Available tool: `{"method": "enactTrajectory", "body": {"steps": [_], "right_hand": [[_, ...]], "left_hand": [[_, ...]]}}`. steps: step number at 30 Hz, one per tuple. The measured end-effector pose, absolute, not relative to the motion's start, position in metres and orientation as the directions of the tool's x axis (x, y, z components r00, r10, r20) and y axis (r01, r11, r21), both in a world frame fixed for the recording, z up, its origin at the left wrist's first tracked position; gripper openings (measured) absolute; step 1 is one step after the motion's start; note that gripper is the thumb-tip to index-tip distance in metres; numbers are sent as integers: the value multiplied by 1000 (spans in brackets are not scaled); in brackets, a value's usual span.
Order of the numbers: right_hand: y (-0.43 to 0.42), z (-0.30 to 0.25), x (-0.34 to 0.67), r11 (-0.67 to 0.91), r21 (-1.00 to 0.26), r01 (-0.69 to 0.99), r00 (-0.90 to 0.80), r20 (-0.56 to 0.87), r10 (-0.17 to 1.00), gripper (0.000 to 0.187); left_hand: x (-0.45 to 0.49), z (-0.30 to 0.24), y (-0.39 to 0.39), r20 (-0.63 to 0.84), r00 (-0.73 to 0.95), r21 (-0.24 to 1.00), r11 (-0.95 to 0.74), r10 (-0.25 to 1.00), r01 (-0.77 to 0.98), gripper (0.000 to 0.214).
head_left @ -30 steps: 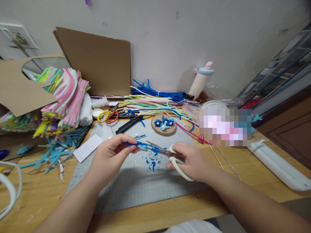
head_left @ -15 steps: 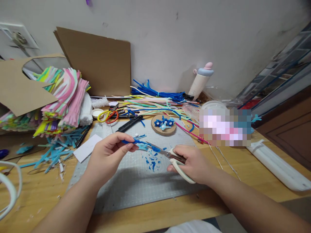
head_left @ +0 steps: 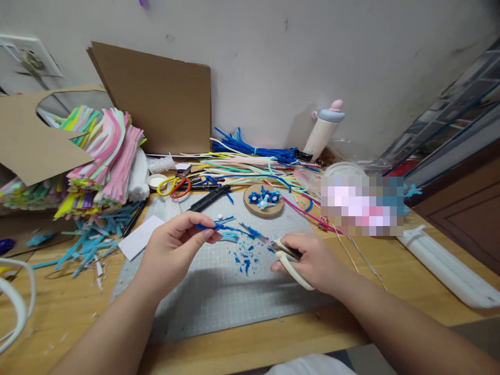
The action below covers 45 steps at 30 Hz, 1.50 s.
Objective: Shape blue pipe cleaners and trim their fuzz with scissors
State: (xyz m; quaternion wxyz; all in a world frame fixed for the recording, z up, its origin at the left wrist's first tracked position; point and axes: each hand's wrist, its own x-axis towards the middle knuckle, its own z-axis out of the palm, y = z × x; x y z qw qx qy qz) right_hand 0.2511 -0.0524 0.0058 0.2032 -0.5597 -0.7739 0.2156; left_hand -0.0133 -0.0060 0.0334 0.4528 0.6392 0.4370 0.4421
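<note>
Blue stem (head_left: 229, 228), seemingly above mat (head_left: 211, 307)

Head camera looks forward and down, seemingly near the desk (head_left: 66, 312).

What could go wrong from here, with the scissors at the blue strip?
The scissors in the right hand point toward the left hand, so a slip might nick it. A cut too deep could sever the thin blue strip. The loose blue clippings on the gray mat might scatter if brushed.
</note>
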Motion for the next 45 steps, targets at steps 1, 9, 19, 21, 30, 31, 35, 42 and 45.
{"method": "enactTrajectory", "body": {"steps": [1, 9, 19, 21, 30, 31, 35, 42, 45], "right_hand": [[-52, 7, 251, 291, -548, 784, -289, 91, 953, 36], [-52, 7, 247, 381, -422, 823, -346, 161, 924, 31], [-54, 3, 247, 374, -451, 810, -354, 132, 926, 33], [-54, 3, 247, 374, -456, 808, -355, 130, 926, 35], [-54, 6, 247, 375, -488, 788, -359, 130, 924, 39], [-55, 6, 247, 374, -491, 787, -359, 129, 924, 39], [-55, 6, 247, 360, -503, 786, -352, 115, 929, 38], [-54, 5, 247, 337, -509, 792, -347, 80, 935, 39], [-54, 5, 246, 348, -520, 780, -362, 79, 929, 40]], "left_hand": [[-13, 33, -6, 175, 230, 963, -216, 957, 164, 12], [-8, 34, -12, 133, 309, 968, -190, 942, 163, 9], [-3, 35, -13, 69, 312, 990, -104, 948, 97, 5], [-4, 34, -12, 65, 307, 992, -94, 949, 82, 6], [-5, 34, -12, 66, 304, 993, -91, 950, 71, 8], [-5, 34, -12, 66, 305, 993, -92, 950, 74, 8], [-7, 34, -11, 73, 307, 988, -110, 949, 106, 8], [-8, 36, -10, 78, 324, 984, -124, 943, 125, 12], [-8, 37, -10, 50, 335, 988, -97, 941, 122, 15]]}}
